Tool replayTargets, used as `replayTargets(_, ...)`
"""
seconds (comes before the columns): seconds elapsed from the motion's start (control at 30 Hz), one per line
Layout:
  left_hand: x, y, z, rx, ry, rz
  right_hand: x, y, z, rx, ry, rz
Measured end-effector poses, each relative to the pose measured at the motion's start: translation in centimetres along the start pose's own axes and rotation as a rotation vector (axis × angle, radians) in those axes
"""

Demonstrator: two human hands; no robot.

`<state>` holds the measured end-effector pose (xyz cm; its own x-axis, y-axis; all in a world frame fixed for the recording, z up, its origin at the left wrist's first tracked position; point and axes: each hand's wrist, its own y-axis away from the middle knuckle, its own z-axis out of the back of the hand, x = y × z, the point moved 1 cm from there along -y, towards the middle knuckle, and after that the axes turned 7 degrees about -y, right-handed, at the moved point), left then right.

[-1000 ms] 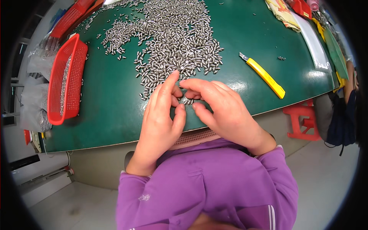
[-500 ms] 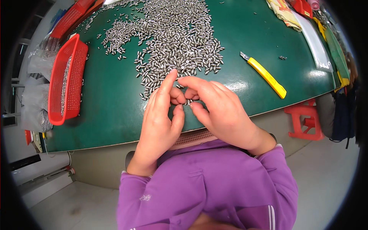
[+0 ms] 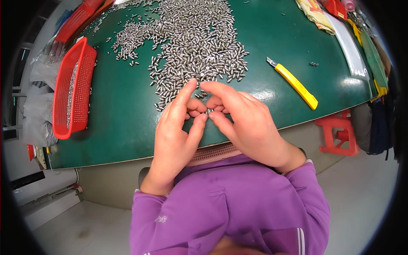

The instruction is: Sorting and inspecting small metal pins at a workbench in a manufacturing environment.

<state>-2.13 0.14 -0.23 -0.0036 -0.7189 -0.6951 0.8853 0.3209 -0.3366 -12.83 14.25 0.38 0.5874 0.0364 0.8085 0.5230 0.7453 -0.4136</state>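
Observation:
Just in front of a large heap of small shiny metal pins (image 3: 199, 40), my two hands meet above the green tabletop. A few of the same small metal pins (image 3: 208, 111) are pinched between the fingertips where the hands come together. My left hand (image 3: 176, 121) closes on them with thumb and bent fingers, its index finger pointing out toward the heap. On the other side my right hand (image 3: 244, 114) also holds them in a thumb-and-finger pinch, index finger stretched forward. The fingers partly hide the pins, so their exact kind is unclear.
A red plastic basket (image 3: 80, 89) with metal pins in it stands at the left. To the right lies a yellow box cutter (image 3: 296, 85), blade out, and a few tiny dark pieces (image 3: 313, 64). A red stool (image 3: 338, 132) stands beyond the green table's edge (image 3: 106, 163).
My left thumb has come up toward the right thumb, and the fingertips have drawn closer around the pins. The red basket appears shifted very slightly left.

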Motion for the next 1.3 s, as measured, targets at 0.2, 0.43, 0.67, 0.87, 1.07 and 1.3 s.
replayTargets(0.2,0.02,0.13,-0.03,0.010,0.022,0.019,-0.55,0.03,-0.38,-0.001,0.014,0.033)
replayTargets(0.43,0.47,0.31,-0.07,0.040,0.019,0.019,-0.58,0.21,-0.73,0.007,0.011,0.086)
replayTargets(0.67,0.49,0.26,-0.12,0.047,0.032,0.012,-0.28,0.07,-0.30,0.061,0.021,0.083)
replayTargets(0.87,0.29,0.29,-0.06,0.026,0.011,-0.007,-0.17,-0.14,-0.16,0.029,-0.011,0.053)
replayTargets(1.07,0.06,0.38,0.18,0.019,-0.020,0.000,-0.37,-0.13,-0.10,0.043,-0.047,0.027)
replayTargets(1.3,0.07,0.61,0.44,0.003,-0.020,0.003,-0.44,-0.01,-0.15,0.043,-0.054,0.031)
